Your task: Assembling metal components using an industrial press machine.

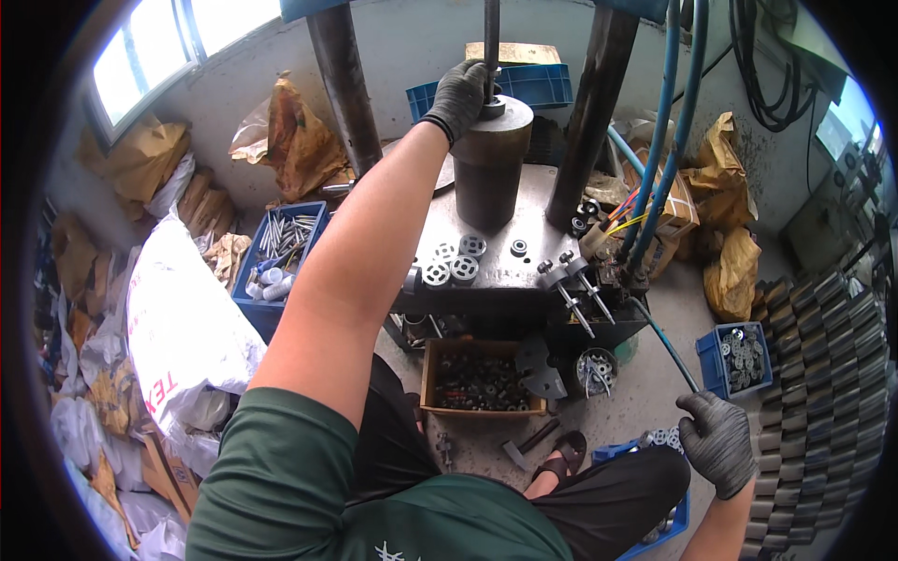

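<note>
My left hand (458,100), in a dark grey glove, is closed around the upright metal rod (492,37) just above a thick steel cylinder (493,178). A dark collar (492,110) surrounds the rod at the cylinder's top; my fingers partly hide the rod. The cylinder stands on the press's metal table (552,201). At the lower right my gloved right hand (718,444) has its fingers curled over the end of a blue lever (666,344). Four-hole metal discs (464,267), a small ring (519,248) and rod-shaped parts (566,280) lie on the table.
Dark press columns (344,84) flank the cylinder, with blue hoses (669,140) at right. Below are a wooden box of dark parts (482,411), a hammer (528,444) and a blue crate of discs (762,379). A blue bin of bolts (313,229) and white sack (187,327) stand left.
</note>
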{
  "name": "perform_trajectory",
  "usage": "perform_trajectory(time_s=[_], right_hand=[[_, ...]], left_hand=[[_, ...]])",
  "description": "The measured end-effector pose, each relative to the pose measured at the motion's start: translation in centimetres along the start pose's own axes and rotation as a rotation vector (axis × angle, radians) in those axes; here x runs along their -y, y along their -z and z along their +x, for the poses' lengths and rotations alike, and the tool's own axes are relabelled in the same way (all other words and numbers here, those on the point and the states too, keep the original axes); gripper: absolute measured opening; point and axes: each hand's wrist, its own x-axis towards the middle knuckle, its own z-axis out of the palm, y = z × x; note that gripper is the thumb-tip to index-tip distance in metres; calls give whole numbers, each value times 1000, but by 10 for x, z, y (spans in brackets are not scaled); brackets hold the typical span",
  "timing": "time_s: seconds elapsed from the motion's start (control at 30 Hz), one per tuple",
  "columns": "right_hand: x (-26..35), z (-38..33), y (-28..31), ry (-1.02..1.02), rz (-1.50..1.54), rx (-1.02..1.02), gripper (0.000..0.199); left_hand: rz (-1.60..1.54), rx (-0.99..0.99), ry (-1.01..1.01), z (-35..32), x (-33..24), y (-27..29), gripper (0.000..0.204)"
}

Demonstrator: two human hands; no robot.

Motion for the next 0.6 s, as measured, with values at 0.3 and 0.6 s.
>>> perform_trajectory(time_s=[0.3,0.6], right_hand=[[-2,0,7,-41,34,102,21],[-2,1,7,-1,-25,238,20]], left_hand=[[33,10,-8,3,4,2,32],[19,12,5,2,4,2,32]])
